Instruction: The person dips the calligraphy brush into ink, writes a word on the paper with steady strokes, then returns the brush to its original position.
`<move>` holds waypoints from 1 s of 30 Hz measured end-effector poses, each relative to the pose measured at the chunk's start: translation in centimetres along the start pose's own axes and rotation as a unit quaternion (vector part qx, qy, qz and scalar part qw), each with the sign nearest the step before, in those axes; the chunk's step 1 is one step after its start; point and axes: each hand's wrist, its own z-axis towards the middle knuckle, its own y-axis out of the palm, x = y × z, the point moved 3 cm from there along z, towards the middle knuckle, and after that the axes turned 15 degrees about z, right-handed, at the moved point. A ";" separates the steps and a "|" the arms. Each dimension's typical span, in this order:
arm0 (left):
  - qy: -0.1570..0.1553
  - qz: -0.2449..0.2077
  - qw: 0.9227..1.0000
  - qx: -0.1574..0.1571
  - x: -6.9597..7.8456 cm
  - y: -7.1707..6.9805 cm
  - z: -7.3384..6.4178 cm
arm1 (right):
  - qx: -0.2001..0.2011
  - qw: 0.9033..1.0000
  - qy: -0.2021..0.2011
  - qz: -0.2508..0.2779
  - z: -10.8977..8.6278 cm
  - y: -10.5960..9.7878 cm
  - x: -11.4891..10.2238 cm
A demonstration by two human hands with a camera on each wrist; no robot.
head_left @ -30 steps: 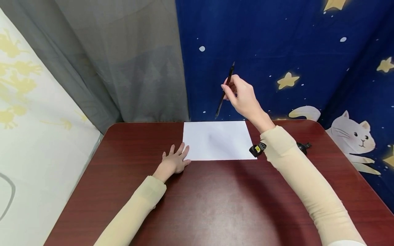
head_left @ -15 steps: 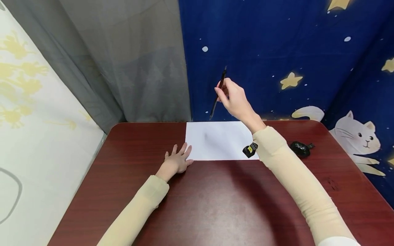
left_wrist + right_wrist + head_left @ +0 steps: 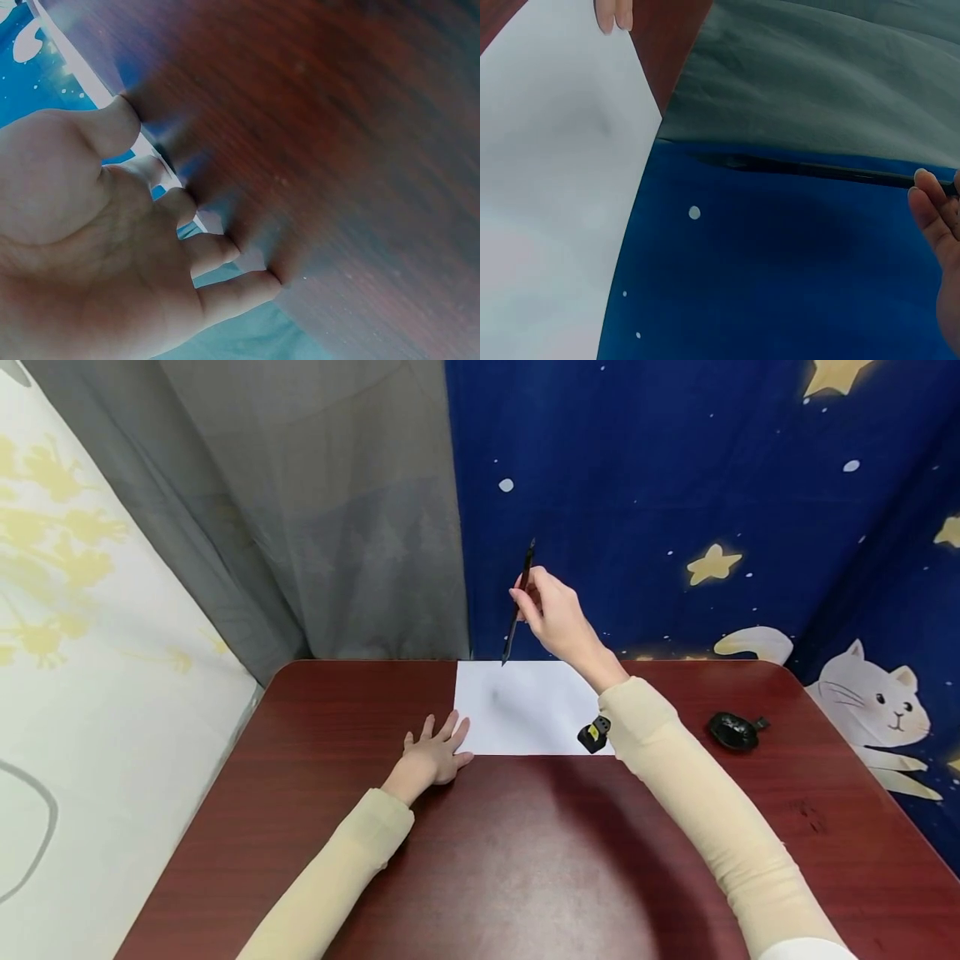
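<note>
My right hand (image 3: 557, 617) pinches a dark calligraphy brush (image 3: 512, 635) between thumb and fingers, over the far part of the white paper (image 3: 525, 710). The brush slants, its pointed tip low and to the left; in the right wrist view the dark bristles (image 3: 727, 161) stand apart from the paper's edge. No marks show on the visible paper. At the sheet's near left corner rests my left hand (image 3: 433, 758), fingers spread, fingertips on its edge. The left wrist view shows that palm (image 3: 97, 232) from below, with fingertips against the tabletop.
On the reddish-brown table (image 3: 480, 860), a small black dish (image 3: 733, 732) with a short handle stands right of the paper. Dark smudges (image 3: 808, 815) mark the wood nearer me. A blue starry curtain (image 3: 600, 485) and a grey curtain (image 3: 375, 527) hang behind the far edge.
My right hand has moved left and lower with the brush, bringing its tip over the paper's far edge. The black dish has come out from behind the sleeve. My left hand stays on the paper's corner.
</note>
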 end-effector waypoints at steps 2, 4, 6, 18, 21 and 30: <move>0.000 -0.003 1.000 0.000 0.0 0.1 0.0 | -0.002 1.000 0.002 0.002 0.0 0.4 0.1; 0.000 -0.004 1.000 0.000 -0.1 0.2 0.0 | -0.005 1.000 0.003 0.003 -0.1 0.7 0.3; 0.000 -0.003 1.000 0.000 -0.1 0.2 0.0 | -0.004 1.000 0.005 0.006 -0.1 1.0 0.4; -0.001 0.004 1.000 -0.001 0.0 0.2 0.0 | -0.013 0.999 0.025 0.025 -0.9 2.7 1.4; -0.004 0.003 1.000 -0.004 0.0 0.3 0.1 | -0.022 0.999 0.033 0.032 -1.0 3.2 1.5; -0.004 -0.006 1.000 -0.003 -0.2 0.3 0.1 | -0.043 0.996 0.051 0.052 -1.4 4.7 1.9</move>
